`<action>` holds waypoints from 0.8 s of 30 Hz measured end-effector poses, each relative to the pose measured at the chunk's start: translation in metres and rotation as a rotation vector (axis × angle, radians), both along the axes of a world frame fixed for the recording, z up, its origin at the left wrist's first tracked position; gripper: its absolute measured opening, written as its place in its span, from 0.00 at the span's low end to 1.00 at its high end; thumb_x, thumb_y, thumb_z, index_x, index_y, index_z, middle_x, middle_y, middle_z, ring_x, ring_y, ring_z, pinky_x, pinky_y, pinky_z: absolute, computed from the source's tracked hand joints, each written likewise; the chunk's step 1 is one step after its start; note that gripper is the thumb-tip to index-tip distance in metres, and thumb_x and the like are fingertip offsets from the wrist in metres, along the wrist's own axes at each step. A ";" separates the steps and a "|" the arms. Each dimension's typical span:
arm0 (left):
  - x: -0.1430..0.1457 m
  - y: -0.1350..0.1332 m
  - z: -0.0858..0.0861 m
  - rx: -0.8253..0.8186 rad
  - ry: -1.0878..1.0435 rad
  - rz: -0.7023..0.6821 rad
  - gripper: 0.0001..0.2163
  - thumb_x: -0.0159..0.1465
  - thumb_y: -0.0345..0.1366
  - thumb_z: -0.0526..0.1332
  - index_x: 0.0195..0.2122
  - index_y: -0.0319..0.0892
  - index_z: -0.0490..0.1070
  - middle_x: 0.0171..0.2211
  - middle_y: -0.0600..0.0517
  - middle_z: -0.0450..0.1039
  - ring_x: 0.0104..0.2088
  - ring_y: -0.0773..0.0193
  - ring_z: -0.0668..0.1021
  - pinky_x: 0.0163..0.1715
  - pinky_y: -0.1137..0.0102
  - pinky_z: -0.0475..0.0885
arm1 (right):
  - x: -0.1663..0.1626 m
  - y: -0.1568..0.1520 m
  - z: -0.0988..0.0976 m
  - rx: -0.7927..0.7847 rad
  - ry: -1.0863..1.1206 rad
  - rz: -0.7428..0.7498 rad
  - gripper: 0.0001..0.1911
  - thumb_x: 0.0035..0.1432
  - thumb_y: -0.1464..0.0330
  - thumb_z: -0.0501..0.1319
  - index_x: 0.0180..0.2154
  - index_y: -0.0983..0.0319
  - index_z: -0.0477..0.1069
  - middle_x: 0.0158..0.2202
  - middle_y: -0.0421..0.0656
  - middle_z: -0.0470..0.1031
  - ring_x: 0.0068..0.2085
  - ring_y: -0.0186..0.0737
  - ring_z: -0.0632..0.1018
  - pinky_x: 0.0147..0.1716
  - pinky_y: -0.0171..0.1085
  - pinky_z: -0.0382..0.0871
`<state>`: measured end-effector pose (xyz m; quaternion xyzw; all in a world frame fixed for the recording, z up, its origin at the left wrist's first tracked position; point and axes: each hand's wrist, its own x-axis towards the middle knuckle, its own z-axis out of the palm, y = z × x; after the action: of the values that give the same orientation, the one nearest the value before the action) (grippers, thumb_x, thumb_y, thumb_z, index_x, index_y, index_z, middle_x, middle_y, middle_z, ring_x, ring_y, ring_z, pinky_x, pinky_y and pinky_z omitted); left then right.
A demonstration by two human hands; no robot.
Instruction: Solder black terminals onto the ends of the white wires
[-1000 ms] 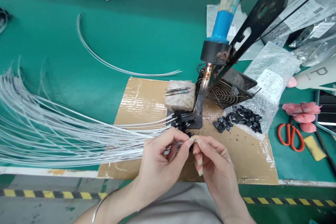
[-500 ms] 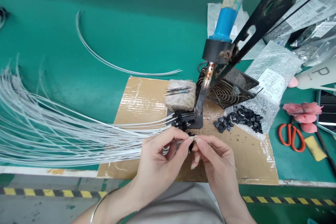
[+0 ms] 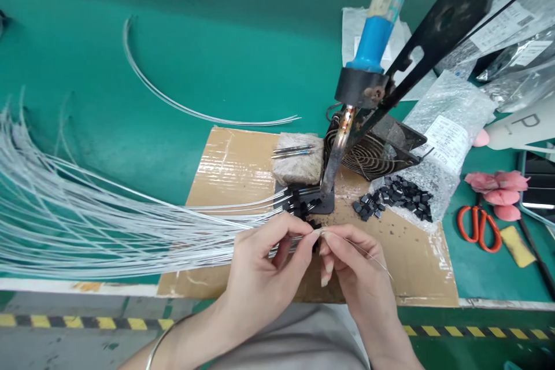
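Nearest, the left hand [image 3: 264, 269] and right hand [image 3: 359, 266] meet fingertip to fingertip above the cardboard [image 3: 416, 272]: the right fingers pinch a thin wire [image 3: 380, 266], its loose end lying over that hand, and the left fingers are pressed narrowly together, what is between them hidden. Just beyond, white cables [image 3: 208, 237] with black connectors [image 3: 298, 201] at their ends stretch in across the table [image 3: 234, 58]. Farther back, a blue-handled soldering iron [image 3: 375, 37] slants down toward the connectors; loose black pieces [image 3: 405, 198] and a bubble-wrap bag [image 3: 459, 98] lie to its right
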<state>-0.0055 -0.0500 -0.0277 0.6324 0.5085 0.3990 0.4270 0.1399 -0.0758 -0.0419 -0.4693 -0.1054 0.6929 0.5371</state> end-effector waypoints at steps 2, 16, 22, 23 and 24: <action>0.000 0.000 0.001 -0.011 -0.008 -0.002 0.09 0.66 0.24 0.64 0.30 0.43 0.76 0.22 0.61 0.73 0.18 0.76 0.66 0.17 0.82 0.59 | 0.002 0.001 0.001 -0.013 0.000 0.022 0.11 0.48 0.61 0.82 0.29 0.59 0.88 0.22 0.38 0.81 0.19 0.27 0.76 0.18 0.23 0.77; -0.001 0.001 0.004 -0.033 -0.002 -0.018 0.09 0.66 0.24 0.64 0.30 0.42 0.75 0.20 0.61 0.70 0.18 0.76 0.63 0.16 0.80 0.56 | 0.008 -0.001 0.002 -0.036 -0.063 0.070 0.10 0.50 0.61 0.80 0.28 0.59 0.87 0.22 0.39 0.80 0.18 0.30 0.74 0.16 0.28 0.75; -0.002 0.005 0.006 -0.067 0.000 -0.037 0.09 0.66 0.25 0.64 0.29 0.42 0.76 0.19 0.61 0.69 0.18 0.75 0.63 0.16 0.80 0.56 | 0.014 0.002 0.004 -0.065 -0.053 0.122 0.11 0.49 0.60 0.81 0.27 0.60 0.86 0.22 0.39 0.79 0.18 0.29 0.74 0.17 0.27 0.75; -0.001 0.005 0.005 -0.072 0.003 -0.029 0.08 0.66 0.26 0.64 0.29 0.42 0.76 0.19 0.61 0.70 0.18 0.75 0.63 0.16 0.80 0.57 | 0.013 0.001 0.004 -0.066 -0.041 0.114 0.11 0.49 0.60 0.81 0.27 0.60 0.87 0.22 0.39 0.79 0.18 0.28 0.74 0.17 0.27 0.75; -0.001 0.004 0.004 -0.074 0.006 -0.022 0.08 0.66 0.26 0.64 0.30 0.42 0.76 0.20 0.61 0.71 0.18 0.75 0.64 0.16 0.80 0.57 | 0.012 0.001 0.004 -0.066 -0.031 0.104 0.11 0.48 0.60 0.81 0.28 0.60 0.87 0.22 0.39 0.79 0.18 0.28 0.74 0.17 0.26 0.75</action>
<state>-0.0065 -0.0457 -0.0241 0.6228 0.5174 0.3733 0.4529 0.1518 -0.0745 -0.0382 -0.4913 -0.1149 0.7156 0.4830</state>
